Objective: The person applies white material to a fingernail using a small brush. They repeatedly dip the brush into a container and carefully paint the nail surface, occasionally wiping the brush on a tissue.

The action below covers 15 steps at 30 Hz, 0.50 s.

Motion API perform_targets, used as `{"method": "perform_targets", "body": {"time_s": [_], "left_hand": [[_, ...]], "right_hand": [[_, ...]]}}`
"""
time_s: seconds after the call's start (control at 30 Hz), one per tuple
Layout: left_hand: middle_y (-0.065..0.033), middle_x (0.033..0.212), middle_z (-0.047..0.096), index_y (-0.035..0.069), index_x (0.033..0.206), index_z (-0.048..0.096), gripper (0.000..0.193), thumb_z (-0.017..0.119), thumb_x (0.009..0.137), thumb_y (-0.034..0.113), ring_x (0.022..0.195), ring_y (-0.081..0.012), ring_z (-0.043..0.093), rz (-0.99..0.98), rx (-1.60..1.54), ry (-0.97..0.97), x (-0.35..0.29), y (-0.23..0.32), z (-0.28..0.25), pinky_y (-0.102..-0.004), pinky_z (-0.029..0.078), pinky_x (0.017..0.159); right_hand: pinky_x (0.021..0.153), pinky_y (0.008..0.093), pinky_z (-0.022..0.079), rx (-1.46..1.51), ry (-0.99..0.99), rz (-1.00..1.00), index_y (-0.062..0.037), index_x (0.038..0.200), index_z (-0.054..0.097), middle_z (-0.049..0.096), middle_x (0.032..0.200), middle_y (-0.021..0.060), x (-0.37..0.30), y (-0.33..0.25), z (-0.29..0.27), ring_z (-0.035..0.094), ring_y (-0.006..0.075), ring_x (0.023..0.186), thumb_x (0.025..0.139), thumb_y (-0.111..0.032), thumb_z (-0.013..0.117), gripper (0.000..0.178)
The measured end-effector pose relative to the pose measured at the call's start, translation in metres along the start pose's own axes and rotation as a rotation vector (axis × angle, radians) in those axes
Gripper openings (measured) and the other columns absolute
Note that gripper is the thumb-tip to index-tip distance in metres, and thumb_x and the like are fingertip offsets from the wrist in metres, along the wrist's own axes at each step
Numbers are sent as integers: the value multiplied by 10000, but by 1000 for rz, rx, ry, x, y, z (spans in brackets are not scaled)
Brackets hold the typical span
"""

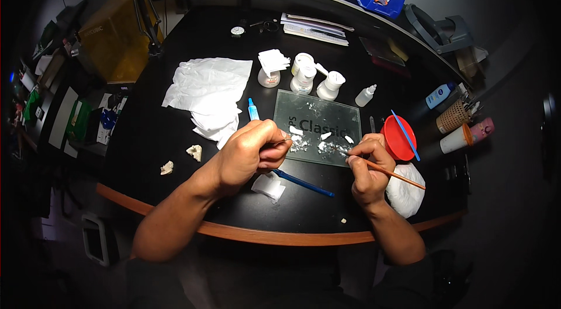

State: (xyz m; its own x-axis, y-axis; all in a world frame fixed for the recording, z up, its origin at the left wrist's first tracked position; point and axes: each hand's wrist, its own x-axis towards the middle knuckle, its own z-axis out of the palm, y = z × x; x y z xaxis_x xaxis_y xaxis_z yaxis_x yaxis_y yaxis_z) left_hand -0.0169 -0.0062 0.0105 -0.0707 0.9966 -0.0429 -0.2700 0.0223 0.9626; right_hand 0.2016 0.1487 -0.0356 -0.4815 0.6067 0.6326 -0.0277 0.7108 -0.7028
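My left hand (248, 151) is closed in a pinch by the left edge of a glass slab (333, 102); whatever its fingertips hold is too small or hidden to make out. In my right hand (369, 172) is a thin brush (403, 179) with an orange-brown handle, gripped like a pen, its tip over the slab's lower right part. White powder and paste clumps (322, 145) lie scattered across the glass. A dark blue slim-handled tool (304, 184) rests below the slab, beside a folded white tissue (269, 187).
Right of the slab stand a red bowl (398, 139) with a blue stick (404, 132) across it and a white wad (406, 195). Behind are white jars (302, 81) and a dropper bottle (366, 96). White paper sheets (207, 87) and beige tooth-like pieces (194, 152) lie left.
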Motion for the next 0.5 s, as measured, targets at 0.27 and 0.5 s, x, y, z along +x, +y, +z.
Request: {"method": "perform_targets", "body": {"time_s": [0.27,0.5], "left_hand": [[-10,564,347,20,613,355,381,418,960,162,556,-96,288,256,223,53,2,-4,0,-316,265,515],[-56,563,356,1,625,374,382,496,942,177,535,-153,344,407,660,245,-3,0,12,-351,287,525]], "right_hand": [[741,316,415,202,-6,105,-1,741,646,572,716,63,1,-6,-3,507,191,840,717,-49,627,57],[739,324,412,135,-36,3,-3,741,647,580,714,61,3,-1,-7,500,195,831,723,-64,633,66]]}}
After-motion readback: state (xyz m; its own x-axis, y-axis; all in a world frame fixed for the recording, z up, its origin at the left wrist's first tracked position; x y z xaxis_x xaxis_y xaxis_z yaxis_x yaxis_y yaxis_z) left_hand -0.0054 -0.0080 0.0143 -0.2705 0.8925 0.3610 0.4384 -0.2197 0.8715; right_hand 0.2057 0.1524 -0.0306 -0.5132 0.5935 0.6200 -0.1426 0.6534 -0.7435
